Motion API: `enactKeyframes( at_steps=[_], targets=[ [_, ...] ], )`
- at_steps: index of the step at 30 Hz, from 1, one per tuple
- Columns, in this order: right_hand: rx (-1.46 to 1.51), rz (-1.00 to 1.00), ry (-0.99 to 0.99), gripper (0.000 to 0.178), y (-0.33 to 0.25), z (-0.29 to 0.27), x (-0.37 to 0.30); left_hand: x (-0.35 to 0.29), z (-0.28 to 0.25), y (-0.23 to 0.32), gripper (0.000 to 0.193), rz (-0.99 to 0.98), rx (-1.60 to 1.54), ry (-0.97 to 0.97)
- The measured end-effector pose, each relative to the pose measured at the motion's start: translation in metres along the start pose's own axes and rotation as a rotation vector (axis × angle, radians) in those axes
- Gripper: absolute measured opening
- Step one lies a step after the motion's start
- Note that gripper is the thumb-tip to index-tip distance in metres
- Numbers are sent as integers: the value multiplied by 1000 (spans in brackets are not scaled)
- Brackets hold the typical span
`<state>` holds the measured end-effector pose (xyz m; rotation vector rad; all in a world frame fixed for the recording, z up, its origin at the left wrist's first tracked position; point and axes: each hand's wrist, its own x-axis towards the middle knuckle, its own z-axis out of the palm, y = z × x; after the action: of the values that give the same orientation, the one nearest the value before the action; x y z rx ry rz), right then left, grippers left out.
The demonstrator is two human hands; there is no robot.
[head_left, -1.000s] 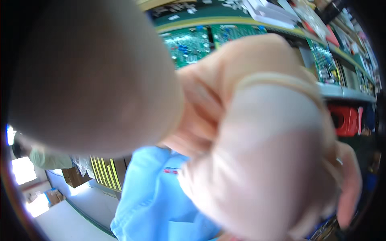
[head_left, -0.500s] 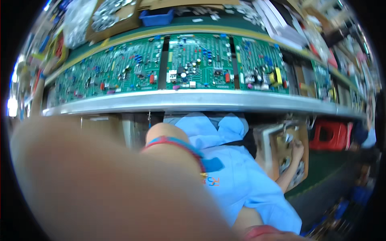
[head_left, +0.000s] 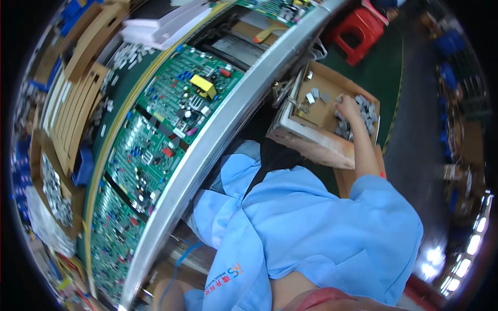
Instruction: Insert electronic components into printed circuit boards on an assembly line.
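My right hand is down inside an open cardboard box on the right, its fingers drawn together. Whatever they hold, if anything, is too small to make out. Beside and beneath the hand lies a heap of small grey metal parts. A few loose grey pieces lie apart on the box's bottom. At the lower left a bare piece of my left arm shows, near a blue cord; the left hand itself is out of sight.
A metal-edged conveyor carries several green circuit boards. Behind it are cardboard trays, a carton of metal parts and white foam sheets. A red stool stands past the box.
The view has swung toward the box on the right. My left arm, with its wristband, has left the foreground. My right hand stays in the box.
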<state>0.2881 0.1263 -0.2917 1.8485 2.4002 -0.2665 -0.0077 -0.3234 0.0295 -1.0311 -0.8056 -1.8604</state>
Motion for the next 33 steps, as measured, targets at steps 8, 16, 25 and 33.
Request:
enactKeyframes(
  at_steps=[8, 16, 25, 33],
  targets=[
    [125, -188, 106, 38, -5, 40, 27, 0, -77, 12, 37, -495, -452, 326],
    [193, -151, 172, 45, -23, 21, 24, 2, -217, 45, 59, -664, -23, 14],
    [1551, -587, -429, 49, -145, -143, -56, -6, -199, 5, 69, -724, 170, -528],
    [1470, -855, -536, 57, -237, -163, -90, -6, -220, 15, 65, -659, 430, -571]
  ],
)
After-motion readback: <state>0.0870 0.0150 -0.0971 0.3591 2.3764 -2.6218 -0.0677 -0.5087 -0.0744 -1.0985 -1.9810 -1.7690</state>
